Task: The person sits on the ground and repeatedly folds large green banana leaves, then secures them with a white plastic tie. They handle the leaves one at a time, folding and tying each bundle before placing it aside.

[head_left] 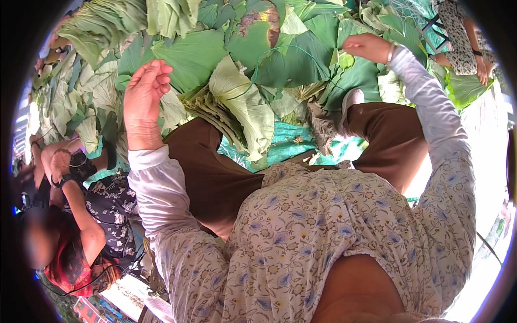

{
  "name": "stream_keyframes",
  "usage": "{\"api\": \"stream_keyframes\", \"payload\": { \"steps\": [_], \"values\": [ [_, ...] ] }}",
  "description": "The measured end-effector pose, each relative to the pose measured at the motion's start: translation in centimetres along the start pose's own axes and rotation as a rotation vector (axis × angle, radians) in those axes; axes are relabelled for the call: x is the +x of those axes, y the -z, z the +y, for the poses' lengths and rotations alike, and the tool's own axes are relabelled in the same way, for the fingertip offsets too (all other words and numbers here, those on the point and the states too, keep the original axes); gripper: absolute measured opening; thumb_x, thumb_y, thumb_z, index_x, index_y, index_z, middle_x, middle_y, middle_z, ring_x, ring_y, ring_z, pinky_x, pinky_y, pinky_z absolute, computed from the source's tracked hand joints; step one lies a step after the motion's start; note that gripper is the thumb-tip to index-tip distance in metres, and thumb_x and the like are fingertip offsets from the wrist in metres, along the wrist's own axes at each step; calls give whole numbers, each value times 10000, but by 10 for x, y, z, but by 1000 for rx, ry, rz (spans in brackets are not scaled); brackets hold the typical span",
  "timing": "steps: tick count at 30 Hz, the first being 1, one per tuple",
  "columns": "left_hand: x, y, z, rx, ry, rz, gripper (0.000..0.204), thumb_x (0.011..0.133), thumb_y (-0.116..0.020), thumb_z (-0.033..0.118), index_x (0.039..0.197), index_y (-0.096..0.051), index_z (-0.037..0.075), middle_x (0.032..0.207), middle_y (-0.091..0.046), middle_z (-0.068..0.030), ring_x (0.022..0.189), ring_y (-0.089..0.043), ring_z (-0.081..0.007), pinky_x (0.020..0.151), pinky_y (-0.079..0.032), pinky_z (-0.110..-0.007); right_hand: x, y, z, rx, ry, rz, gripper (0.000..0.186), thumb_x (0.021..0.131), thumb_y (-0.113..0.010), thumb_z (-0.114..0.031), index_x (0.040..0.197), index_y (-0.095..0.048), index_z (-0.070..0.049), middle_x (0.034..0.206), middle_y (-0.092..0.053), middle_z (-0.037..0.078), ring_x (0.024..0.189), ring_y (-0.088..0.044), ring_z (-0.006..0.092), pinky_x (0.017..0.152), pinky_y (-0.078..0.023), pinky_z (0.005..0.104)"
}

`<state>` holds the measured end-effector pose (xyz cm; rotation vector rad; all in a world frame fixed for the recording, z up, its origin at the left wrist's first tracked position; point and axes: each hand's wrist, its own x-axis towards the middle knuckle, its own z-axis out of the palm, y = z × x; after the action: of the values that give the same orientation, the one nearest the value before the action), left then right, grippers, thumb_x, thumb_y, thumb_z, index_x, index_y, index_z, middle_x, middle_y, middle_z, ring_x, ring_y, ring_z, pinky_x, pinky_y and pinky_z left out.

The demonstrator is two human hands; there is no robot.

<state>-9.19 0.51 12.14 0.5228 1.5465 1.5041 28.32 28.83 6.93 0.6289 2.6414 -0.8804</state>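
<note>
My left hand [146, 97] is raised over my left knee, its thumb and fingertips pinched together; anything between them is too small to make out. On the far right, my right hand [369, 48] hovers over the leaves with its fingers curled, and what they hold, if anything, is hidden. A thin green string [291, 46] arches over the leaves between my hands; I cannot see its ends reach either one. Below it, a folded bundle of pale lotus leaves [245, 107] rests between my knees. Broad green lotus leaves [191, 56] spread out beyond my hands.
Stacked leaves [107, 24] are heaped at the far left. A turquoise sheet [291, 139] shows under the leaves between my legs. One person [110, 226] sits close at my left, and another person's patterned clothing [458, 37] appears at the far right. Brown dry leaf scraps [323, 126] lie near my right foot.
</note>
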Motion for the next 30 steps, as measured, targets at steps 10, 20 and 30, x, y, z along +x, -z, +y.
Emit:
{"api": "stream_keyframes", "payload": {
  "steps": [10, 20, 30],
  "values": [
    [-20, 119, -81, 389, 318, 261, 249, 779, -559, 244, 917, -556, 37, 766, -584, -25, 601, -487, -68, 529, -381, -190, 148, -172, -173, 327, 196, 17, 305, 721, -592, -263, 917, -545, -34, 809, -590, 117, 747, -573, 238, 673, -447, 318],
    [-29, 130, -137, 457, 256, 194, 328, 776, -532, 270, 956, -554, -4, 841, -576, -54, 713, -516, -114, 652, -408, -241, 186, -223, -183, 259, 164, 253, 338, 704, -544, -144, 1019, -468, -48, 883, -538, 159, 830, -525, 319, 722, -420, 369],
    [17, 110, -178, 809, 324, -254, 379, 796, -452, 289, 1044, -511, 8, 986, -568, -153, 884, -546, -236, 771, -399, -308, 194, -229, -180, 251, 68, 327, 292, 716, -484, -130, 997, -478, -53, 907, -510, 189, 857, -498, 347, 756, -408, 378]
  ]
}}
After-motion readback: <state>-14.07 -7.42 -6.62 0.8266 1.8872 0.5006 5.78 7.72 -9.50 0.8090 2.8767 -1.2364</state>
